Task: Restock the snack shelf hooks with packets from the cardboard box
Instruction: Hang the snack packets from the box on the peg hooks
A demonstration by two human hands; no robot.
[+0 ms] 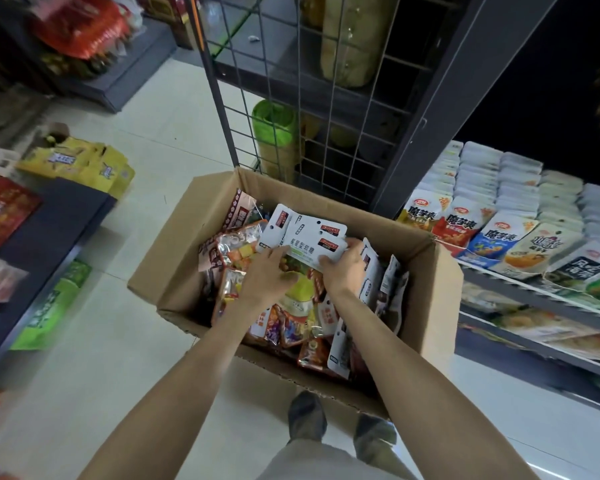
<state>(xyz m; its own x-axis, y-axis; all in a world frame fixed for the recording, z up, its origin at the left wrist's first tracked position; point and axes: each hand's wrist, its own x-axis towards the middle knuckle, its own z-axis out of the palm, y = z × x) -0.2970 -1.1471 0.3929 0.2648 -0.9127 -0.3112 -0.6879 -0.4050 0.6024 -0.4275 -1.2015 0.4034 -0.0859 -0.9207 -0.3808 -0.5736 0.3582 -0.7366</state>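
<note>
Both bare forearms reach forward and down from the bottom of the head view into an open brown cardboard box [201, 216] that sits on the pale tiled floor [160, 140], its flaps folded outward. The left hand [267, 271] lies palm down over the heap, its fingers curled onto the lower left edge of a small fanned stack of white snack packets with red-and-black labels [305, 237]. The right hand [342, 265] meets the same stack from the right, thumb pressed on its lower face and fingers wrapped behind the right edge, so the two hands together grip the stack just above the rest of the contents. Beneath and around them the box is filled with loose orange, red and silver foil snack packets [236, 251], with more white-backed packets [371, 282] standing on edge along the right wall. Directly behind the box stands a grey wire grid panel [326, 133] fixed to a dark shelf upright. To the right, a shelf carries rows of white, red and blue snack pouches [492, 233] leaning in ranks. Two dark shoes [307, 415] show on the floor just below the box's near flap.
</note>
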